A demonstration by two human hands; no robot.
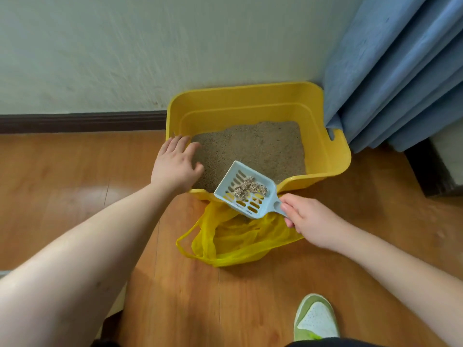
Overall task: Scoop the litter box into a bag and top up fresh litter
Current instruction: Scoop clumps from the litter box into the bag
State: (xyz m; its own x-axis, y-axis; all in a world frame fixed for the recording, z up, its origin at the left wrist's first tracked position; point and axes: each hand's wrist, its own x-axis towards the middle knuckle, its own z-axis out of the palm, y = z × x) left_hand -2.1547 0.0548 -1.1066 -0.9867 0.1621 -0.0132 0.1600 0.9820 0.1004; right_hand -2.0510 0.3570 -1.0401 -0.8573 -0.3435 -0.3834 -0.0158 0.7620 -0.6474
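Wooden floor [75, 171] beneath yellow litter box [250, 93], by wall and blue curtain [400, 71]; left hand [175, 166] spread on rim, right hand [308, 219] gripping scoop [245, 191] above bag [238, 241].

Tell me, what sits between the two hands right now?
In the head view, the pale blue slotted scoop carrying litter clumps lies between the left hand and right hand, over the yellow litter box's near rim.

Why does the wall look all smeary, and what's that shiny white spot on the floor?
In the head view, the wall is streaked by motion blur, while the scoop stays fairly sharp; the white patch on the floor is light glare; the wide lens bends the baseboard slightly.
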